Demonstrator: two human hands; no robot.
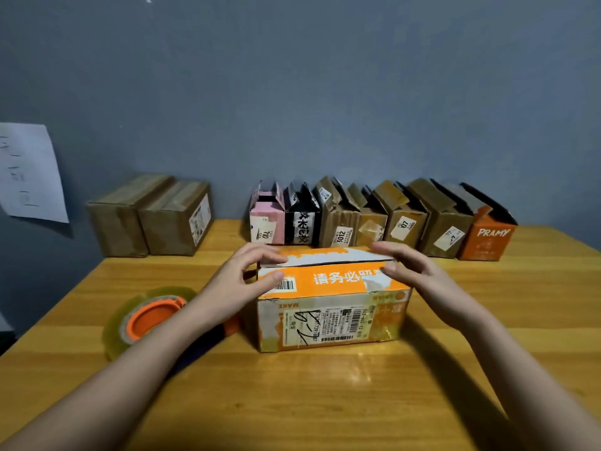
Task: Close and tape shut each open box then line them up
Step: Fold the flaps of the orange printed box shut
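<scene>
An orange box (331, 307) with shipping labels stands in the middle of the wooden table (325, 402), its two top flaps folded down and meeting along a seam. My left hand (247, 275) holds the left end of the top, thumb on the near flap, fingers over the far flap. My right hand (413, 268) holds the right end the same way. A large roll of clear tape (146, 317) on an orange dispenser lies flat on the table left of the box, partly behind my left forearm.
Along the wall stand several open boxes in a row, from a pink box (266, 219) to an orange PRAMY box (487, 232). Two closed brown boxes (149, 216) sit at the back left. A paper sheet (29, 170) hangs on the wall.
</scene>
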